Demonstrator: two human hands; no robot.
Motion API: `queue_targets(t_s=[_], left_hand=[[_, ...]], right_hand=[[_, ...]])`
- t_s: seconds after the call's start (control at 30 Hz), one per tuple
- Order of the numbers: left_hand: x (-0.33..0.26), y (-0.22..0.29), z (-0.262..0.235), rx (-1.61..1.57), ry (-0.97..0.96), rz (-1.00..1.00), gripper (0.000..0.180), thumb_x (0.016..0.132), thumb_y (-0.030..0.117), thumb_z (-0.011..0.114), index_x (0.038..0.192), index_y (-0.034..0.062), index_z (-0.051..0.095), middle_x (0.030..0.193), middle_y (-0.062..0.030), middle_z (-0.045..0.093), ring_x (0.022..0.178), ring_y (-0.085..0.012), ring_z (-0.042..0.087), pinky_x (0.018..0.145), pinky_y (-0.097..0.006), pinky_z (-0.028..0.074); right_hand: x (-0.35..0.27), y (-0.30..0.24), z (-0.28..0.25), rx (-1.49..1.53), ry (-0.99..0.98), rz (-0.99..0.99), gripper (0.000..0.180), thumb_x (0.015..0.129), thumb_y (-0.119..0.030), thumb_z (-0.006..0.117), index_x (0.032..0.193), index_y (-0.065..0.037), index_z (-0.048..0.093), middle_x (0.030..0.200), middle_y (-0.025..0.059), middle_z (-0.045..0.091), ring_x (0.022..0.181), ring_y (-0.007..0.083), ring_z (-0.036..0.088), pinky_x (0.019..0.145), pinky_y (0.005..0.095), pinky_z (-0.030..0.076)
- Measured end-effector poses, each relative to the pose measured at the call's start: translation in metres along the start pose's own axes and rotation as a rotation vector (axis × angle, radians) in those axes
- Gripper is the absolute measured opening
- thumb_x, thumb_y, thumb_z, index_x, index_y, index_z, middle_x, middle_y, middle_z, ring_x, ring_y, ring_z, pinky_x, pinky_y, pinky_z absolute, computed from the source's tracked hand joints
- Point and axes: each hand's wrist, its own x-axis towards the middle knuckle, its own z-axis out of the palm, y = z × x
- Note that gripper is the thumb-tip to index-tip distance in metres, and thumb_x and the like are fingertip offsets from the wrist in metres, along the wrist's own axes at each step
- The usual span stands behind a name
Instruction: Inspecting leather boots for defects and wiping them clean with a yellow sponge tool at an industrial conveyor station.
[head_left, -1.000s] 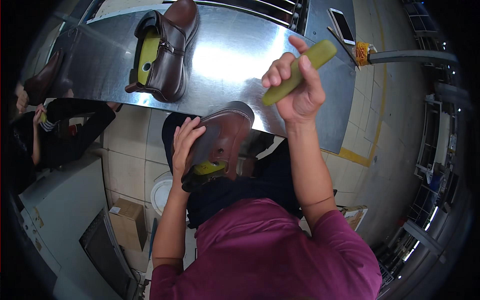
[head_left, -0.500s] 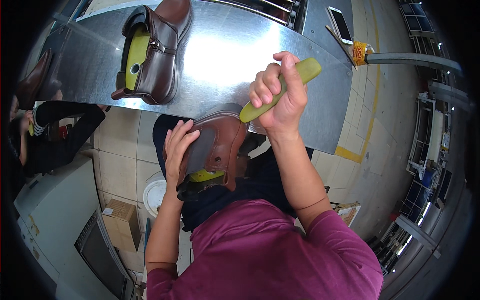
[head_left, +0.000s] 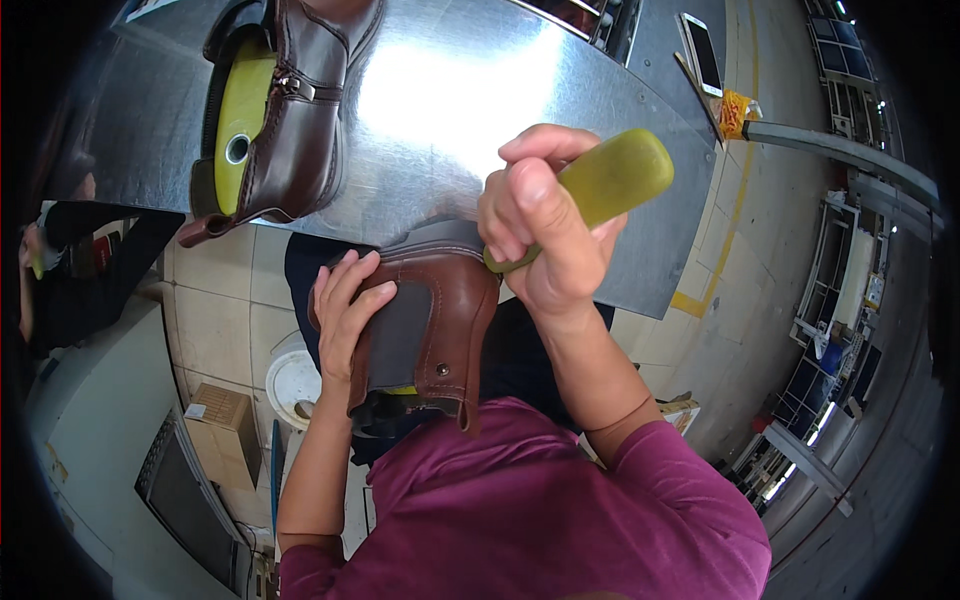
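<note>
A brown leather ankle boot (head_left: 468,320) with a dark side panel rests over my lap at the bench edge. A bit of yellow-green shoe last (head_left: 403,391) shows in its opening. My left hand (head_left: 345,305) holds the boot, fingers laid over its left side. My right hand (head_left: 550,225) is closed round a rounded yellow-green bar (head_left: 628,172). The bar's lower end is at the boot's right edge, by the sole; whether it presses there I cannot tell. Another brown boot (head_left: 312,150) with a side zip lies on the bench, a yellow-green last (head_left: 240,120) inside it.
The shiny metal bench (head_left: 440,130) runs across the front. A white phone (head_left: 703,55) and a thin stick (head_left: 697,95) lie at its right. Left of me are a co-worker's hand (head_left: 35,245), a cardboard box (head_left: 222,435) and a white bucket (head_left: 290,375).
The bar's upper end has swung toward me and looks larger, its lower end still at the boot's edge. The held boot has tilted, hiding more of the last. My view has shifted slightly.
</note>
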Motion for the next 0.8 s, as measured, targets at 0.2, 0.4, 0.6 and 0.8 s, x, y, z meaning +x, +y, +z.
queue_targets(t_s=[0.2, 0.4, 0.6, 0.8], left_hand=[[0.005, 0.005, 0.000, 0.013, -0.013, 0.027, 0.037, 0.095, 0.020, 0.067, 0.131, 0.0117, 0.064, 0.145, -0.0172, 0.062, 0.138, -0.0372, 0.056, 0.122, -0.056, 0.030], [0.000, 0.002, 0.002, -0.009, 0.004, 0.018, 0.042, 0.094, 0.020, 0.070, 0.134, 0.0103, 0.063, 0.145, -0.0170, 0.061, 0.139, -0.0372, 0.056, 0.123, -0.055, 0.029], [0.001, 0.003, 0.004, -0.018, 0.027, 0.027, 0.043, 0.093, 0.018, 0.071, 0.135, 0.0094, 0.063, 0.146, -0.0171, 0.061, 0.140, -0.0373, 0.055, 0.123, -0.055, 0.029], [0.002, 0.004, 0.002, -0.033, 0.013, 0.004, 0.039, 0.095, 0.019, 0.069, 0.133, 0.0113, 0.064, 0.146, -0.0162, 0.061, 0.141, -0.0372, 0.054, 0.124, -0.055, 0.027]], right_hand=[[-0.008, 0.004, 0.000, -0.084, 0.001, -0.140, 0.021, 0.096, -0.016, 0.077, 0.103, 0.000, 0.067, 0.081, 0.0036, 0.068, 0.075, 0.0078, 0.061, 0.065, 0.0222, 0.048], [0.016, 0.009, -0.030, 0.472, 0.020, 0.401, 0.045, 0.106, -0.046, 0.061, 0.092, -0.004, 0.061, 0.055, -0.0026, 0.040, 0.043, 0.0101, 0.043, 0.041, 0.0266, 0.037], [0.009, 0.016, -0.033, 0.575, -0.003, 0.205, 0.047, 0.113, -0.047, 0.043, 0.097, -0.009, 0.066, 0.056, -0.0035, 0.040, 0.043, 0.0100, 0.037, 0.040, 0.0280, 0.035], [0.014, 0.018, -0.026, 0.441, 0.028, 0.294, 0.038, 0.112, -0.036, 0.048, 0.098, -0.005, 0.063, 0.056, -0.0033, 0.040, 0.042, 0.0093, 0.035, 0.039, 0.0265, 0.033]])
